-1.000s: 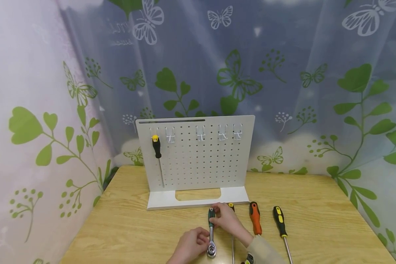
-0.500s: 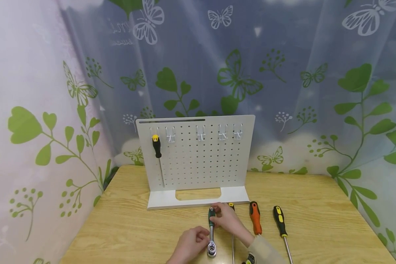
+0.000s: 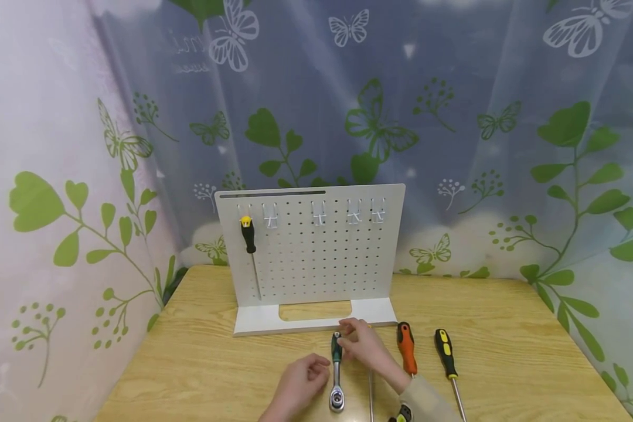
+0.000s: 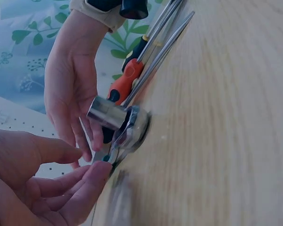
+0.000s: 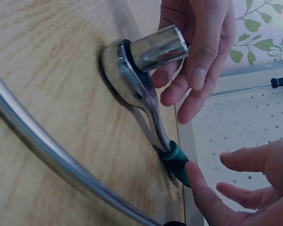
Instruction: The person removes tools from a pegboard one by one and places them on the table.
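Note:
A ratchet wrench (image 3: 336,375) with a green handle (image 5: 173,157) and a chrome socket (image 5: 159,48) lies on the wooden table, its head toward the near edge and the socket standing up. To its left, my left hand (image 3: 299,384) hovers beside the shaft with loosely bent fingers and holds nothing. At the handle end is my right hand (image 3: 366,349), thumb and fingers spread apart. In the right wrist view one of its fingertips overlaps the handle's side. A screwdriver shaft (image 3: 371,392) runs partly hidden under my right hand and forearm.
Behind stands a white pegboard (image 3: 316,252) with several hooks. A black-and-yellow screwdriver (image 3: 248,234) hangs from its leftmost hook. Right of my arm lie a red-and-black screwdriver (image 3: 406,347) and another black-and-yellow screwdriver (image 3: 445,351). A patterned curtain surrounds the table.
My right fingers have let go of the ratchet's handle and lifted slightly. My left hand has drawn a little left, away from the shaft. The ratchet stays put.

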